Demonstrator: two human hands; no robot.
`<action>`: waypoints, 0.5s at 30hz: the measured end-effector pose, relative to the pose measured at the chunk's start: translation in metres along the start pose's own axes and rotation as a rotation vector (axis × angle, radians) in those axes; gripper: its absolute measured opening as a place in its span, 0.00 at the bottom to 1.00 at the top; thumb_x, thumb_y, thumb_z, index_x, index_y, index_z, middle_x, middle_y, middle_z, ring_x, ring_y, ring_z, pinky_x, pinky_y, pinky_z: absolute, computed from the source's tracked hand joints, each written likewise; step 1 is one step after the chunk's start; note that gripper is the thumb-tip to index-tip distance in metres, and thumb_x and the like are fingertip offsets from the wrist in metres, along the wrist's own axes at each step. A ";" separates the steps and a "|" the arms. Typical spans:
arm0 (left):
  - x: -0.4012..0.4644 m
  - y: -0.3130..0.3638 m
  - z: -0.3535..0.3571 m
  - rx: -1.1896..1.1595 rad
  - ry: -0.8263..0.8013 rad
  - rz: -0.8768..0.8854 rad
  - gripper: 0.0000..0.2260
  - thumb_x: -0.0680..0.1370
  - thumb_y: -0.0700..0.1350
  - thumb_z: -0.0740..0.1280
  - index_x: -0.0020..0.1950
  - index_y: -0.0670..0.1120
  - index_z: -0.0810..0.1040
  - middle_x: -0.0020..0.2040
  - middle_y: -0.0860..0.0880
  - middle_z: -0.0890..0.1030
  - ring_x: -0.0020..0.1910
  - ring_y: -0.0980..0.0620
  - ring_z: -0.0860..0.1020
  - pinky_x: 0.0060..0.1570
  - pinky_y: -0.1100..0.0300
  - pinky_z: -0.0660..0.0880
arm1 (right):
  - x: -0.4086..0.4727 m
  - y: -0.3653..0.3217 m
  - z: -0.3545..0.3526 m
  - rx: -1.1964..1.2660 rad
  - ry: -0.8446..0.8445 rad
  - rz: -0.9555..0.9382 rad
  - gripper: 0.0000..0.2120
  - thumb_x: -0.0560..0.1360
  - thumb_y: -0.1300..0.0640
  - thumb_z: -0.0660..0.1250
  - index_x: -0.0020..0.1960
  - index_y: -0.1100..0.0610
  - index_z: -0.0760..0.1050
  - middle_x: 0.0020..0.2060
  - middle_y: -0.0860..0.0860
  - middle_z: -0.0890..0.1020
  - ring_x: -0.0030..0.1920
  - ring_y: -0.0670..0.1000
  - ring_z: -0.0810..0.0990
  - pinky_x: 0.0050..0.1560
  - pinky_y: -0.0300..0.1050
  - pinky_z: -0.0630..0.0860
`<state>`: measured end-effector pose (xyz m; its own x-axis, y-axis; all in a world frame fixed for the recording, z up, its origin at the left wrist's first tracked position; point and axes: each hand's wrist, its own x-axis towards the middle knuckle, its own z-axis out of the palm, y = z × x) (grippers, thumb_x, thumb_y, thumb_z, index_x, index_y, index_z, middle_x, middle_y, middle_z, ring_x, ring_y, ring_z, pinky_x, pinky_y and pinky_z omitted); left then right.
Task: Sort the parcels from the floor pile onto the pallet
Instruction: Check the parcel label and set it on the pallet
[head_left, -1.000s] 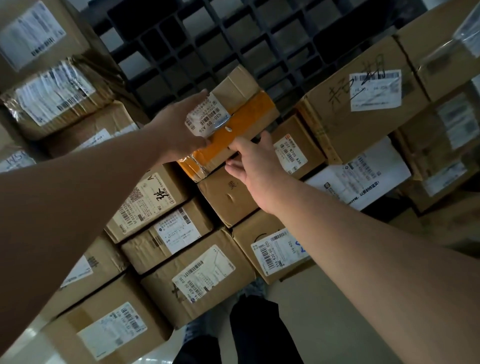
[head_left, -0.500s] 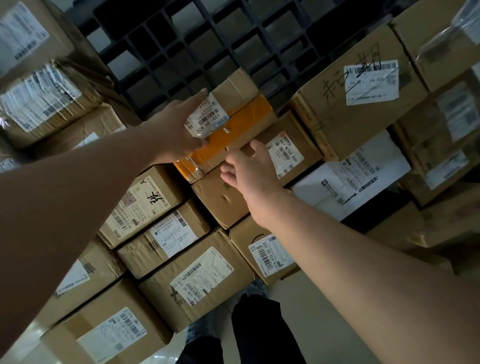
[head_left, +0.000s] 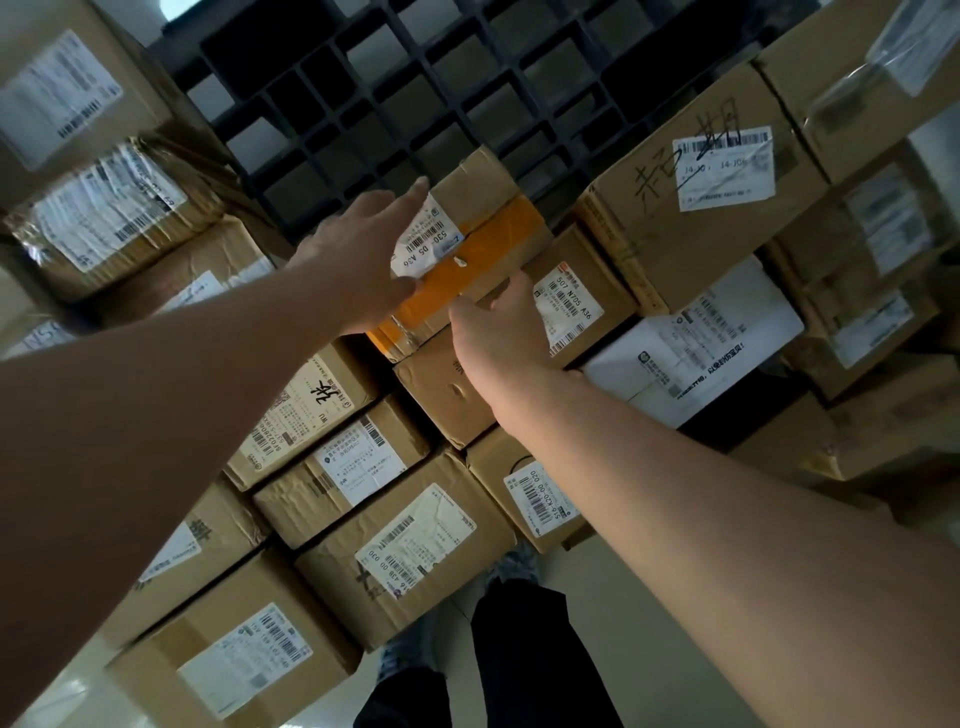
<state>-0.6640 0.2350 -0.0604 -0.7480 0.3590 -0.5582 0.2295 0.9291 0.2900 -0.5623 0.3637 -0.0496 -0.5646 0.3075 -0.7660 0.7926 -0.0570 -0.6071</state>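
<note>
Left hand: the left hand (head_left: 363, 260) lies flat against the near end of the small brown cardboard parcel with the broad orange tape band (head_left: 470, 249), fingers (head_left: 410, 192) straight and spread, curled round nothing.
Parcel: it sits on the stacked boxes, its far end just over the black plastic grid pallet (head_left: 363, 104) beyond the fingertips, slightly askew to its neighbours.
White label: the peeling white shipping label (head_left: 423, 239) lies right under those fingers; a sliding palm could snag its lifted corner and tear it.
Right hand: the right hand (head_left: 498, 327) is spread too, fingertips at the parcel's near long edge, palm over the plain brown carton with a dented top (head_left: 441, 384).
Risk: neither hand grips, so I judge an uneven shove could swing the parcel or tip it off the row.
Neighbour: the large brown box with black handwriting (head_left: 701, 208) stands right of the fingers; a hard push might jam against it.
</note>
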 end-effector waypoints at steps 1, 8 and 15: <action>-0.004 0.001 -0.003 0.016 0.009 0.012 0.46 0.78 0.50 0.75 0.83 0.64 0.44 0.83 0.50 0.57 0.75 0.36 0.66 0.62 0.37 0.74 | -0.004 0.000 -0.001 -0.013 0.000 -0.006 0.15 0.81 0.59 0.66 0.65 0.49 0.70 0.51 0.48 0.80 0.40 0.41 0.82 0.28 0.29 0.72; -0.058 0.026 -0.046 0.092 0.010 0.154 0.35 0.82 0.55 0.67 0.83 0.64 0.51 0.83 0.52 0.57 0.78 0.37 0.63 0.70 0.35 0.68 | -0.072 -0.025 -0.024 -0.040 0.019 -0.037 0.19 0.82 0.53 0.65 0.72 0.48 0.68 0.49 0.41 0.71 0.39 0.41 0.78 0.32 0.30 0.69; -0.163 0.118 -0.124 0.199 -0.005 0.431 0.27 0.84 0.58 0.60 0.82 0.61 0.56 0.82 0.52 0.59 0.77 0.40 0.65 0.70 0.36 0.69 | -0.206 -0.052 -0.085 -0.073 0.133 -0.150 0.28 0.83 0.51 0.64 0.81 0.50 0.62 0.77 0.52 0.67 0.72 0.51 0.71 0.61 0.41 0.69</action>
<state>-0.5917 0.2752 0.1610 -0.5550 0.7159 -0.4237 0.6339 0.6938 0.3419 -0.4682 0.3839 0.1574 -0.6463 0.4301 -0.6303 0.7190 0.0667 -0.6918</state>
